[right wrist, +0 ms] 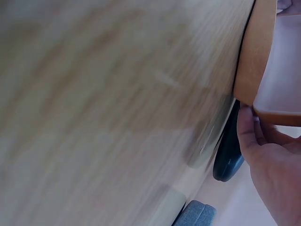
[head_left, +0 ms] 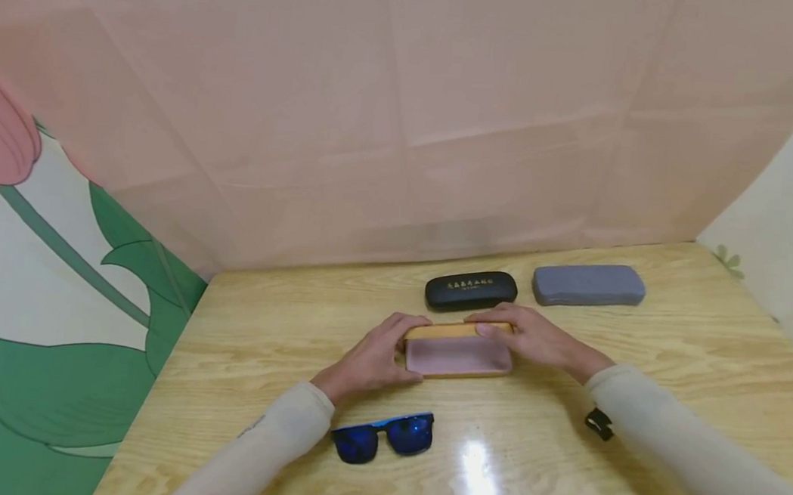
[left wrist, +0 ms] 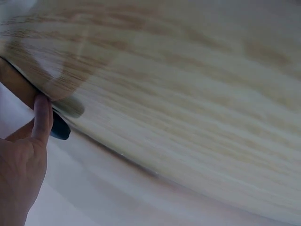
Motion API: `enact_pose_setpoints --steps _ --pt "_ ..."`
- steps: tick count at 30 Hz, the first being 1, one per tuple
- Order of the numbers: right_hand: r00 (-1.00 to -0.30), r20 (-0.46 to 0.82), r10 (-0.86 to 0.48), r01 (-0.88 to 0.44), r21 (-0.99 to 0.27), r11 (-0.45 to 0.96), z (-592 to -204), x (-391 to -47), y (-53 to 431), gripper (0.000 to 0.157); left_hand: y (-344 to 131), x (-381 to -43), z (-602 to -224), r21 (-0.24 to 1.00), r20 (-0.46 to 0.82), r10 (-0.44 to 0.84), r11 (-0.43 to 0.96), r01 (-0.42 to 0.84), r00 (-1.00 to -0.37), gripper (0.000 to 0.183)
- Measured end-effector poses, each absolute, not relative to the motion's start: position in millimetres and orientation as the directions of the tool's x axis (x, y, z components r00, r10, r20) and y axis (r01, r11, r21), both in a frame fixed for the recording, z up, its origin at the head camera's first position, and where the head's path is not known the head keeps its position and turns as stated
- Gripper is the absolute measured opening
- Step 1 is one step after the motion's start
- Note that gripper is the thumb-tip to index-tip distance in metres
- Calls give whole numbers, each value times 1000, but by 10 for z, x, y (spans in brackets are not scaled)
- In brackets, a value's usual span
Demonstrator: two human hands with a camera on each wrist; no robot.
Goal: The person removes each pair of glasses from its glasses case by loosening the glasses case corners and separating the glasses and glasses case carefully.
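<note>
Both hands hold an orange glasses case (head_left: 440, 331) on the table, its pale lilac lining (head_left: 459, 356) showing toward the person. The left hand (head_left: 371, 359) grips the case's left end, thumb at the near edge and fingers at the far one. At the other end, the right hand (head_left: 530, 335) has thumb and fingers on the orange top edge; the right wrist view shows its fingers (right wrist: 247, 125) against the case's corner. Sunglasses (head_left: 357, 443) with dark blue lenses lie in front of the case, near the left sleeve.
Behind the held case lies a black glasses case (head_left: 470, 291) with gold lettering. A grey-blue glasses case (head_left: 588, 284) is to its right. A pink cloth (head_left: 404, 127) hangs along the back edge of the wood-patterned table (head_left: 284, 309). A dark strap (head_left: 599, 424) shows by the right sleeve.
</note>
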State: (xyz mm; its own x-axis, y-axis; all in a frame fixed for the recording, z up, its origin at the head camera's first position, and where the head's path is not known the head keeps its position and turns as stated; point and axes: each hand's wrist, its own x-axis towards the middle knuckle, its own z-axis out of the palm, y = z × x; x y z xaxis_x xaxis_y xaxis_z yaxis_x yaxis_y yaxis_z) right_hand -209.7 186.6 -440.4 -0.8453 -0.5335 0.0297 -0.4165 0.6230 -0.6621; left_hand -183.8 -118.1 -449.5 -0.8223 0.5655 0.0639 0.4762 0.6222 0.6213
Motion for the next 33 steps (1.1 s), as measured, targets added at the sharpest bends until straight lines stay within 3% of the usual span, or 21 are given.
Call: enact_pose_setpoints --steps 33 --pt "-787 127 -604 -576 -502 645 -4413 -1961 1885 57 -1144 -1806 -4499 410 121 623 678 611 -773 65"
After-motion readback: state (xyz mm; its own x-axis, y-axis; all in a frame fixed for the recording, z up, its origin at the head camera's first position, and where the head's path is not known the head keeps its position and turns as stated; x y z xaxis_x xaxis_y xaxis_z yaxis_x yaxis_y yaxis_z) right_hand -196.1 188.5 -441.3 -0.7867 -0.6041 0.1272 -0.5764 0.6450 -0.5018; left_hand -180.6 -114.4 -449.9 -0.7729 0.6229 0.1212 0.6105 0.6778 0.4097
